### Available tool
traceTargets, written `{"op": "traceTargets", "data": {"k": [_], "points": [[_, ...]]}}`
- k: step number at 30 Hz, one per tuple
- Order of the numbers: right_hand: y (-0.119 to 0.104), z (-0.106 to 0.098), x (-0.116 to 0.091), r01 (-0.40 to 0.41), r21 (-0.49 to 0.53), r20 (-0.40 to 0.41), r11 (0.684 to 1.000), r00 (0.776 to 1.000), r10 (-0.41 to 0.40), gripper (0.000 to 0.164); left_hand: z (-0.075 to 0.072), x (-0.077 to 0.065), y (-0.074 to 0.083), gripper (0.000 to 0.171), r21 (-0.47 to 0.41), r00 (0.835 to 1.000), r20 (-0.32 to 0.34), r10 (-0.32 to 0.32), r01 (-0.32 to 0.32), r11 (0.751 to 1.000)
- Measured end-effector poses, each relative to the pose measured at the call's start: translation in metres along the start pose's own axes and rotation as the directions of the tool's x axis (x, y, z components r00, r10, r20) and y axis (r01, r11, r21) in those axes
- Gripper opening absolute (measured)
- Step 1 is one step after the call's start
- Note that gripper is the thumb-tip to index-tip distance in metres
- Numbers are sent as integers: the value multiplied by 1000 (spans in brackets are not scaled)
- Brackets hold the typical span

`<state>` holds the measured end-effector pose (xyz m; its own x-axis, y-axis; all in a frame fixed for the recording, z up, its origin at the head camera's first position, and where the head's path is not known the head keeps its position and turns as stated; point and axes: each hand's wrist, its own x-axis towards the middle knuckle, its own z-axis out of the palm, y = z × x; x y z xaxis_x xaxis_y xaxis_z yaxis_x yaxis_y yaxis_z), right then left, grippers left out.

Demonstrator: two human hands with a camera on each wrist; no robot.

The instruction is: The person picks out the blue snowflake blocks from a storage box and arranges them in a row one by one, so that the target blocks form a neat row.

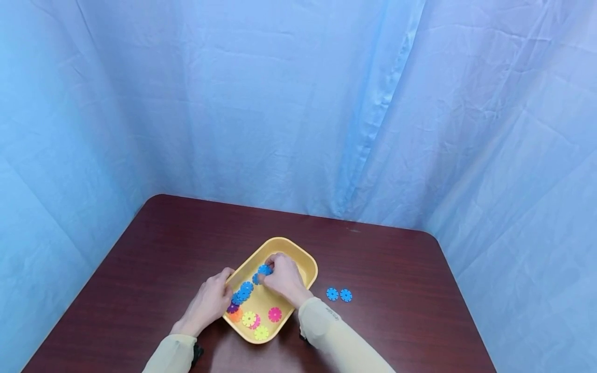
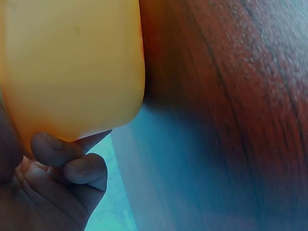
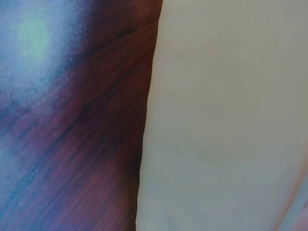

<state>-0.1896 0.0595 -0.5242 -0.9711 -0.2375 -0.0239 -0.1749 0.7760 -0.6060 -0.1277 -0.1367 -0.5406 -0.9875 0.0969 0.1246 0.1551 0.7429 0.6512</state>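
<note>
Head view, backdrop: pale blue fabric curtain (image 1: 280,103), creased, filling the upper frame and both sides.
Tabletop: dark reddish-brown wood-grain table (image 1: 396,269), rounded far corners, across the lower frame.
Tray: yellow rectangular tray (image 1: 267,300) with rounded corners, at lower centre, set obliquely on the table; its corner fills the upper left of the left wrist view.
Sleeves: cream right sleeve (image 1: 342,336) and left sleeve (image 1: 170,355), entering from the bottom edge.
Left hand: left hand (image 1: 208,302), left of the tray, gripping its rim; the left wrist view shows fingers curled against the tray's edge.
Right hand: right hand (image 1: 283,278), over the tray's upper part, finger and thumb beside two overlapping blue slotted discs (image 1: 265,269); whether it pinches one cannot be told.
Blue row: overlapping blue slotted discs (image 1: 245,288) along the tray's left side.
Other discs in tray, lower end: purple disc (image 1: 232,308) and orange disc (image 1: 236,315) at left; two yellow discs (image 1: 261,332), the upper one overlapping a pink disc (image 1: 256,324); another pink disc (image 1: 275,314) apart at right.
Outside pair: two blue discs (image 1: 346,295) on the table, side by side, right of the tray.
</note>
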Motion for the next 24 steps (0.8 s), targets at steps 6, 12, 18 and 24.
{"op": "traceTargets", "data": {"k": [6,12,18,24], "points": [[1,-9,-3,16,-16,-8,1000,1000,-16,32,-1,0,1,30,-1,1000,6,-11,11,1000],[4,-17,-5,70,-30,-32,997,997,-71,30,-1,0,2,30,1,1000,9,-14,14,1000],[6,-27,-7,68,6,-43,998,997,-68,31,-1,0,1,31,2,1000,9,-11,11,1000],[10,-40,-11,56,13,-83,998,995,-55,25,-1,0,1,31,6,1000,-4,-5,5,1000]]}}
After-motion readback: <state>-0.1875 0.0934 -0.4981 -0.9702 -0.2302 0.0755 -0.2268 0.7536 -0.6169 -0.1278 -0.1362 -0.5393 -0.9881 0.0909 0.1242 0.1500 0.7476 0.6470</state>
